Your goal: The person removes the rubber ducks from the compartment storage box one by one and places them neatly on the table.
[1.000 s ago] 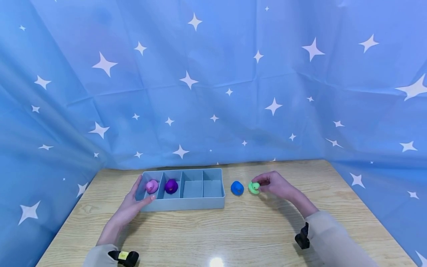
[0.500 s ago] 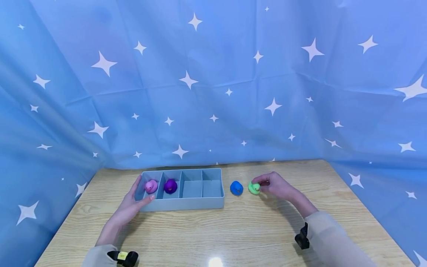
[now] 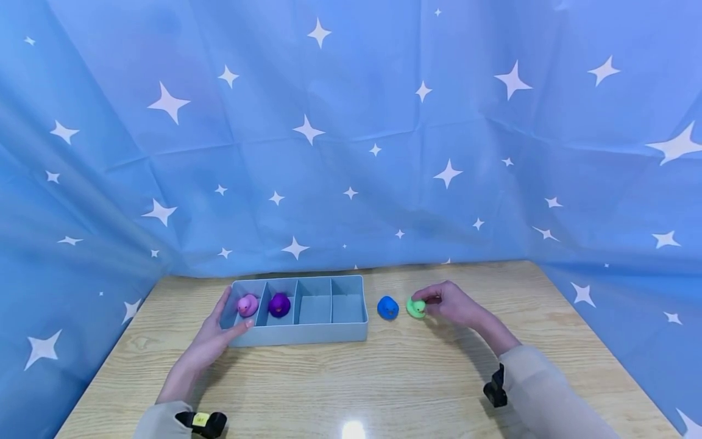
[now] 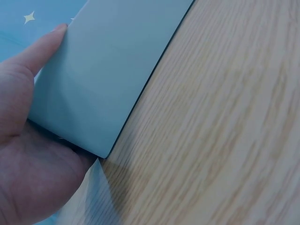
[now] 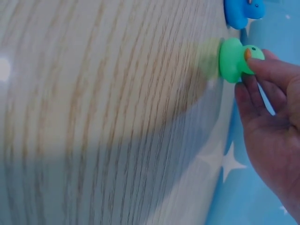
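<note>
At the left end of a grey-blue divided box (image 3: 298,334), my left hand (image 3: 211,338) grips the corner, with the thumb over the front rim and the other fingers along the end wall. The left wrist view shows the palm (image 4: 33,173) close against that corner. A pink rubber duck (image 3: 248,305) sits in the leftmost compartment and a purple rubber duck (image 3: 279,305) in the one beside it. My right hand (image 3: 452,305) pinches a green rubber duck (image 5: 229,61) by its head; its base appears to rest on the table. Just left of it stands a blue rubber duck (image 3: 387,308).
The two right compartments of the box hold nothing. The wooden table (image 3: 307,390) extends in front of the box and the ducks. Behind and at both sides hangs a blue star-patterned cloth (image 3: 351,134), close to the table's back edge.
</note>
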Available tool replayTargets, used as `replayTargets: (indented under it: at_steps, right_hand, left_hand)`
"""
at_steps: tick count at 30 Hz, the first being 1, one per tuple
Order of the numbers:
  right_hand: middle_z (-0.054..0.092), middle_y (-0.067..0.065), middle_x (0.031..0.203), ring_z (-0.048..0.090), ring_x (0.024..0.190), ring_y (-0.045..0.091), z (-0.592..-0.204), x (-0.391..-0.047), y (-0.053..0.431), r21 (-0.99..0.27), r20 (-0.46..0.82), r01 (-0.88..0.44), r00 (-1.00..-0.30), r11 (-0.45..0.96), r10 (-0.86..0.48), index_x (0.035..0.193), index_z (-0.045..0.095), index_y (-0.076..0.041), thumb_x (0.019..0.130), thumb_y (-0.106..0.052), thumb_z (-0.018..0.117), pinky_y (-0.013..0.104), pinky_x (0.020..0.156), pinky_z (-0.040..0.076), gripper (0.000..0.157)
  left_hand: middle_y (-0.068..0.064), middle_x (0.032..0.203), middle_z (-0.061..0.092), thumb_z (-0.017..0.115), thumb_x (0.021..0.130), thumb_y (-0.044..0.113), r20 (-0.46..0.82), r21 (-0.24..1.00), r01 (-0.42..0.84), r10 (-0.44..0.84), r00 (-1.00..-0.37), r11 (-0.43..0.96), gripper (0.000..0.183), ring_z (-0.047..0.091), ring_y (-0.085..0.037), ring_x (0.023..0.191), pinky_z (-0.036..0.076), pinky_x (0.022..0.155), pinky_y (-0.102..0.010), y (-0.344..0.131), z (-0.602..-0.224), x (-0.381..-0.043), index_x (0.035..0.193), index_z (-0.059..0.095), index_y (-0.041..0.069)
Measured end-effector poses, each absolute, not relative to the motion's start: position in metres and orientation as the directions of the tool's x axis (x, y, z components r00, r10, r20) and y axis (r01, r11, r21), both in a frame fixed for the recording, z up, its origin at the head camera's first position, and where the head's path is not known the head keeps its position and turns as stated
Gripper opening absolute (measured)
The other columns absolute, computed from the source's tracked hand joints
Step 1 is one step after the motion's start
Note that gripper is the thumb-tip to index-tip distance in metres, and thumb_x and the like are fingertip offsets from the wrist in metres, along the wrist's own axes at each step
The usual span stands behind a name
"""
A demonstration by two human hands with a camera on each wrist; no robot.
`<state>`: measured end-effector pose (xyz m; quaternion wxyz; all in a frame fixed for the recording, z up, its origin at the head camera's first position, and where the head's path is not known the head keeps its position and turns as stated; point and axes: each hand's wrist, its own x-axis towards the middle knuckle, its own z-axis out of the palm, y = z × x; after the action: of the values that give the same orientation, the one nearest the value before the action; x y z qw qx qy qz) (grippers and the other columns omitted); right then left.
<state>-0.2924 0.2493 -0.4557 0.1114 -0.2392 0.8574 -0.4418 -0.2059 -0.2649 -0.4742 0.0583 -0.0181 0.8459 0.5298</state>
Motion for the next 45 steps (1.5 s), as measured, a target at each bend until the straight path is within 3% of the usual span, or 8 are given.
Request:
replayTargets:
  at_steps: [4, 10, 13, 25, 31, 37, 45]
  right_hand:
    - [0.068, 0.023, 0.123, 0.066, 0.109, 0.035, -0.454, -0.293, 0.247, -0.804, 0.009, -0.298, -0.871, 0.514, -0.491, 0.124, 0.068, 0.009, 0.091, 0.007, 0.065, 0.031, 0.086, 0.057, 0.033]
    - [0.066, 0.018, 0.132, 0.061, 0.123, 0.039, -0.445, -0.297, 0.232, -0.786, 0.031, -0.308, -0.886, 0.537, -0.463, 0.129, 0.067, 0.005, 0.095, -0.001, 0.066, 0.047, 0.102, 0.051, 0.035]
    - [0.066, 0.018, 0.131, 0.06, 0.124, 0.041, -0.439, -0.298, 0.216, -0.793, 0.047, -0.313, -0.887, 0.523, -0.459, 0.129, 0.068, 0.004, 0.095, -0.004, 0.069, 0.049, 0.104, 0.049, 0.034]
    - [0.067, 0.018, 0.128, 0.064, 0.113, 0.029, -0.412, -0.298, 0.148, -0.83, 0.069, -0.344, -0.844, 0.438, -0.532, 0.127, 0.07, -0.001, 0.097, -0.008, 0.07, 0.042, 0.095, 0.055, 0.031]
    - [0.066, 0.021, 0.129, 0.063, 0.116, 0.038, -0.406, -0.301, 0.119, -0.834, 0.112, -0.401, -0.795, 0.379, -0.596, 0.128, 0.069, 0.003, 0.096, -0.005, 0.067, 0.046, 0.099, 0.053, 0.033]
    - [0.069, 0.019, 0.124, 0.065, 0.113, 0.031, -0.403, -0.3, 0.091, -0.847, 0.117, -0.406, -0.772, 0.344, -0.624, 0.126, 0.071, 0.0, 0.095, -0.005, 0.068, 0.04, 0.097, 0.053, 0.031]
    - [0.068, 0.021, 0.127, 0.062, 0.121, 0.038, -0.403, -0.298, 0.056, -0.871, 0.075, -0.367, -0.756, 0.327, -0.65, 0.127, 0.07, 0.001, 0.094, -0.004, 0.071, 0.037, 0.101, 0.052, 0.033]
  left_hand:
    - [-0.021, 0.17, -0.007, 0.07, 0.099, 0.038, -0.117, 0.895, -0.09, 0.036, -0.992, 0.438, 0.107, -0.004, -0.048, 0.153, 0.007, 0.117, -0.072, -0.266, -0.475, -0.206, 0.165, -0.012, 0.02]
    - [-0.021, 0.17, -0.006, 0.071, 0.097, 0.041, -0.129, 0.889, -0.105, 0.024, -0.991, 0.446, 0.109, -0.004, -0.047, 0.153, 0.007, 0.117, -0.072, -0.269, -0.475, -0.206, 0.165, -0.012, 0.021]
    - [-0.02, 0.17, -0.006, 0.071, 0.097, 0.042, -0.138, 0.886, -0.115, 0.02, -0.99, 0.449, 0.11, -0.004, -0.047, 0.153, 0.006, 0.117, -0.072, -0.27, -0.475, -0.206, 0.165, -0.013, 0.022]
    - [-0.023, 0.169, -0.004, 0.071, 0.098, 0.039, -0.114, 0.897, -0.09, 0.03, -0.993, 0.434, 0.107, -0.003, -0.049, 0.153, 0.007, 0.116, -0.074, -0.265, -0.476, -0.206, 0.165, -0.011, 0.021]
    - [-0.022, 0.17, -0.003, 0.071, 0.097, 0.039, -0.112, 0.898, -0.089, 0.027, -0.993, 0.431, 0.107, -0.003, -0.048, 0.153, 0.007, 0.116, -0.073, -0.262, -0.475, -0.207, 0.165, -0.01, 0.021]
    - [-0.024, 0.169, -0.003, 0.071, 0.098, 0.036, -0.104, 0.898, -0.081, 0.03, -0.994, 0.432, 0.106, -0.003, -0.048, 0.153, 0.007, 0.116, -0.073, -0.262, -0.473, -0.207, 0.165, -0.01, 0.02]
    - [-0.023, 0.17, -0.004, 0.071, 0.098, 0.036, -0.113, 0.897, -0.088, 0.031, -0.993, 0.433, 0.107, -0.002, -0.048, 0.153, 0.008, 0.116, -0.073, -0.266, -0.475, -0.208, 0.165, -0.011, 0.022]
